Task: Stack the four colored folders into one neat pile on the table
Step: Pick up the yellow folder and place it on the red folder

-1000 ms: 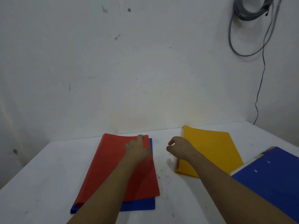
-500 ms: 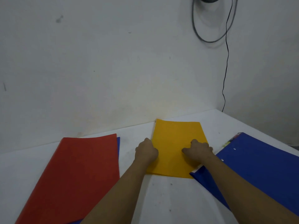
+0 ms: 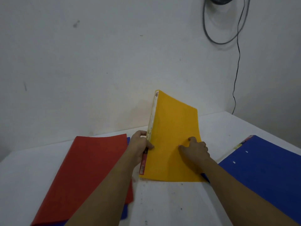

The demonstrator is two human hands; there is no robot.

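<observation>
The yellow folder [image 3: 172, 131] is tilted up off the white table [image 3: 171, 204], its far end raised toward the wall. My left hand [image 3: 140, 146] grips its left spine edge. My right hand [image 3: 195, 148] presses on its front face near the right edge. A red folder [image 3: 91, 170] lies flat at the left on top of a blue folder [image 3: 125, 211], of which only thin edges show. Another blue folder [image 3: 267, 170] lies flat at the right, its near left corner under the yellow one.
A white wall runs along the back of the table and meets a side wall at the right corner. A coil of grey cable [image 3: 228, 22] hangs high on the wall, with a thin black wire [image 3: 237, 75] dropping behind the table.
Both hands moved from the red folder to the yellow one and took hold of it. The yellow folder lay flat half a second ago and is now lifted at its far end.
</observation>
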